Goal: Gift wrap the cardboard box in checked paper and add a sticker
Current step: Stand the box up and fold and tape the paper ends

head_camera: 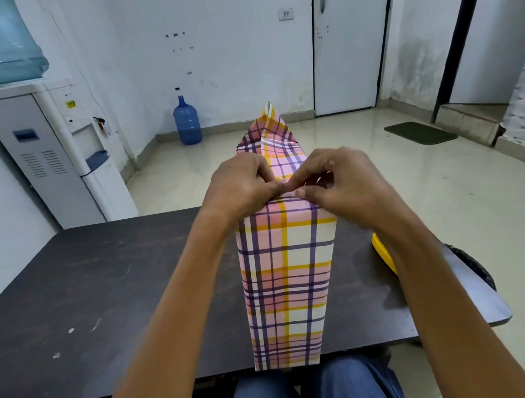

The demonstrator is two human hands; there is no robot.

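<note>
Pink, yellow and purple checks covered the tall box [291, 280], which stood upright at the desk's [102, 299] near edge, close to the right corner. No writing could be read anywhere — the yellow label on the water dispenser [62, 149] was too small. At the box's top, the left hand [243, 184] and right hand [341, 183] met, fingertips pinching the paper's fold; behind them a loose flap of checked paper [271, 126] stood up in a peak. Something yellow [383, 255] lay near the desk's right edge.
</note>
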